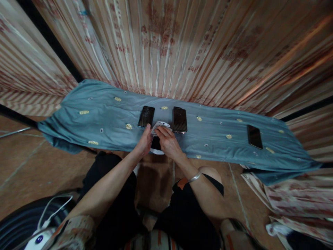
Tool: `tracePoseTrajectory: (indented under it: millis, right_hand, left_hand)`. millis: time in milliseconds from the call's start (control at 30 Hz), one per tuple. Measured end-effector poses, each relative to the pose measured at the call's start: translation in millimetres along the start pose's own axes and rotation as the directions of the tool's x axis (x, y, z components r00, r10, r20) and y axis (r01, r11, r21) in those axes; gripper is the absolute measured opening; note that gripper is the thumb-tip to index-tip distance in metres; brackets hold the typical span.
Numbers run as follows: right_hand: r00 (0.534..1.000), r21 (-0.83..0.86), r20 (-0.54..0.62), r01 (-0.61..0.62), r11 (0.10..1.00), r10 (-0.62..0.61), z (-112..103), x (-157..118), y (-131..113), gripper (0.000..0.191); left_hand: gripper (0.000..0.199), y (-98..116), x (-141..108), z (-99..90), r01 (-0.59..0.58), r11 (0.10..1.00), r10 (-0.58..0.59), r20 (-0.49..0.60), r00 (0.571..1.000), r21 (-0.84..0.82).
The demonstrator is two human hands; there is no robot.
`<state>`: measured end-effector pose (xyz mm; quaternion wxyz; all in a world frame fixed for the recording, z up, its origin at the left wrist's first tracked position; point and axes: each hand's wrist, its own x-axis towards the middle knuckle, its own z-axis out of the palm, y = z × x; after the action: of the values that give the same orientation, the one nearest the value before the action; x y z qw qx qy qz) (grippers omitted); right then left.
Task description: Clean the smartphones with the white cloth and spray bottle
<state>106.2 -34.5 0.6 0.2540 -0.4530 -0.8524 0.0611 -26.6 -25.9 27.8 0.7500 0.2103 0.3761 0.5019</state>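
Two sleeves (75, 232); two hands (169, 143) on one white-edged device (156, 143); one cloth (155, 127).

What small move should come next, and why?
Probably draw the crumpled whitish cloth toward the near end of the white device with a dark screen: the right hand holds it over the far end, the left hand holds the side, and the near screen lies uncovered.

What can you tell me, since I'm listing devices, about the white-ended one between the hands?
The device has white, rounded, plastic-looking ends, a dark middle, and dark spots at its far end. Its length runs front to back, at the front of the blue-green cloth; whether it rests there is unclear. The left hand holds its left side; the right hand presses a pale sheet over it.
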Motion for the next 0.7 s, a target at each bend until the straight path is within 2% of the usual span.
tracePoseTrajectory:
  millis: [300,700]
  right_hand:
    - [0.999,-0.004,-0.027,-0.019,1.000,0.019,-1.5,2.0,3.8,0.057]
    - [1.000,-0.016,-0.016,-0.005,1.000,0.004,1.8,0.7,-1.3,0.053]
  left_hand:
    - [0.060,0.2,1.8,-6.2,0.027,0.999,-0.025,0.056,0.998,-0.030]
    - [0.066,8.0,-2.5,-1.4,0.054,0.998,-0.054,-0.007,0.999,-0.017]
